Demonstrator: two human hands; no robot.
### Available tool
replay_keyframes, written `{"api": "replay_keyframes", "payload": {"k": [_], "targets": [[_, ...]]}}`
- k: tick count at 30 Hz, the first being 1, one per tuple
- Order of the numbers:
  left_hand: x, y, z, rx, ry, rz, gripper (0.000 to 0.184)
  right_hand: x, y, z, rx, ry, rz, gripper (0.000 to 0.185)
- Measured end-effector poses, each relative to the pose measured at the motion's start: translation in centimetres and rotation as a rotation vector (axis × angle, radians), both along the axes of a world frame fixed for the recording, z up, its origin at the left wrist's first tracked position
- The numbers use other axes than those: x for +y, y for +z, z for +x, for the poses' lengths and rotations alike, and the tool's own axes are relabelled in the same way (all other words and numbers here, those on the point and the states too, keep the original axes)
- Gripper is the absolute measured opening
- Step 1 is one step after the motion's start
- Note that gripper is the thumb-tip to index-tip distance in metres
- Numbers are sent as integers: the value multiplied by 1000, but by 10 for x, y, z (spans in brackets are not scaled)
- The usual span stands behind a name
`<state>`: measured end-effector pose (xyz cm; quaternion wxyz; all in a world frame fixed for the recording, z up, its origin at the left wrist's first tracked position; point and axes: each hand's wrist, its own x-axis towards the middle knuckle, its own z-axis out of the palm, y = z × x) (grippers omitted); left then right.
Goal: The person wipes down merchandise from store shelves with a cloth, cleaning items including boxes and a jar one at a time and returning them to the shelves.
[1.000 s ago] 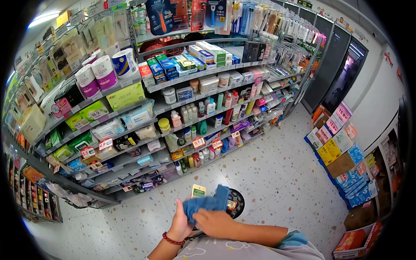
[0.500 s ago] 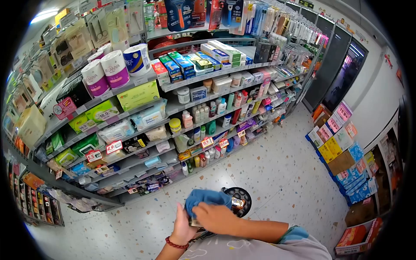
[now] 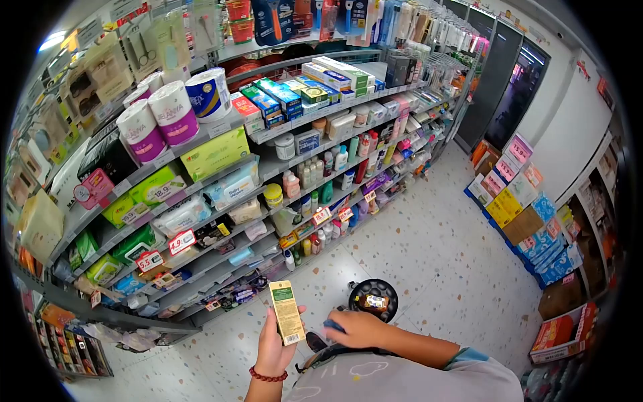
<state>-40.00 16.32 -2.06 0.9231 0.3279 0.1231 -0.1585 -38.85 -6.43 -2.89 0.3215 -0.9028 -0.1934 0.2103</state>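
Observation:
My left hand (image 3: pixel 273 345) grips a slim gold-coloured box (image 3: pixel 287 313) with a green band and small dark print, its printed face turned up toward me. A beaded red bracelet is on that wrist. To the right of the box, my right hand (image 3: pixel 358 328) is closed around a bunched blue cloth (image 3: pixel 333 326); only a small part of the cloth shows past the fingers. Just beyond my right hand stands a round black stool (image 3: pixel 355 287) with a dimpled top, and a small shiny package (image 3: pixel 375 303) lies on it.
Ahead stands a long grey shelf unit (image 3: pixel 271 169) with toilet rolls (image 3: pixel 173 112), wipes, toothpaste boxes and bottles. Stacked cartons (image 3: pixel 519 228) line the right wall. An open carton (image 3: pixel 562 335) sits at the lower right. Speckled floor (image 3: pixel 429 248) lies between shelf and cartons.
My right hand has drawn the blue cloth off the box and moved right with it. The gold box, mostly covered before, is now in plain view. The camera view has shifted slightly.

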Motion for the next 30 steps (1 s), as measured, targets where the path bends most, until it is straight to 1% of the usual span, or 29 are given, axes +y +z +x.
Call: {"api": "replay_keyframes", "payload": {"k": [1,2,3,5,6,8,9,11,12,13,15,16,17,19,20,21,23,25,26,28,29,30], "targets": [[-4,-2,8,2,-19,-11,46,2,23,-2,-24,79,-2,47],[-9,-4,17,-5,-26,-14,46,6,36,-2,-83,60,15,63],[-13,-5,24,-4,-31,-25,43,9,37,-2,-199,54,6,60],[-23,0,35,1,-32,-27,40,16,44,7,-413,-6,86,52],[-30,9,42,-24,-21,1,41,16,42,14,-409,-7,95,52],[-35,21,58,-47,-27,12,44,15,37,32,-582,-14,61,42],[-37,25,68,-45,-26,22,44,13,34,42,-580,-16,72,42],[-42,30,88,-80,13,61,46,9,29,60,-709,-58,125,33],[-46,32,100,-81,14,89,49,8,30,72,-709,-73,133,31],[-49,35,113,-82,13,97,49,6,30,85,-710,-78,141,31],[-59,41,140,-87,-18,220,49,2,33,114,-815,-111,122,32],[-65,45,156,-54,-16,260,52,1,34,130,-871,-139,133,27],[-71,50,173,-57,-11,264,52,-3,34,147,-874,-137,139,27],[-82,61,204,-158,-68,434,57,-11,36,179,-856,-190,286,26],[-85,68,218,-294,-146,463,61,-18,43,192,-801,-229,333,25],[-87,77,232,-285,-147,467,61,-25,53,206,-733,-280,446,23],[-93,98,259,-485,-236,430,65,-44,69,237,-654,-350,506,22],[-99,104,277,-474,-195,425,66,-60,91,271,-486,-429,681,25],[-96,104,285,-506,-215,444,65,-66,97,291,-441,-451,815,31],[-94,101,297,-533,-243,493,61,-70,110,333,-286,-469,1084,26],[-96,99,300,-524,-242,493,61,-74,113,357,-255,-462,1075,26],[-98,99,302,-478,-247,480,61,-73,124,375,-85,-504,1174,26]]}}
